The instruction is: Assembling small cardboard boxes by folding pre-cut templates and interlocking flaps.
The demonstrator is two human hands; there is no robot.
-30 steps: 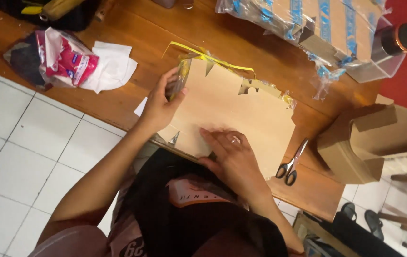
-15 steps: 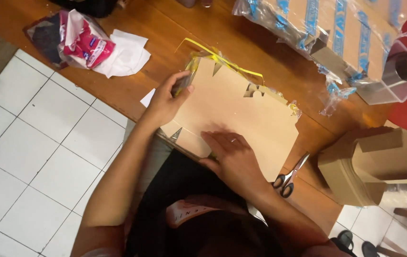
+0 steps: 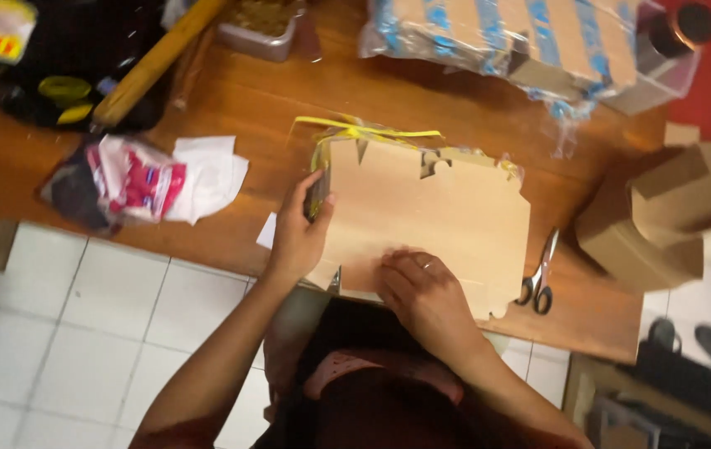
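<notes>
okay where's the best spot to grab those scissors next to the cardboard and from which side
Probably the black loop handles of the scissors, reached from the near table edge. They lie flat, handles toward the person and blades pointing away, just right of the cardboard sheet, so the right hand is closest.

Warm, dim light (slight motion blur)

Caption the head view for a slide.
Left hand grips a flat cardboard blank's edge; right hand presses it on the wooden table.

Both forearms were bare, with no sleeves in view. The right hand [image 3: 424, 293] wore a thin ring on one finger. The left hand [image 3: 299, 235] wore nothing.
</notes>
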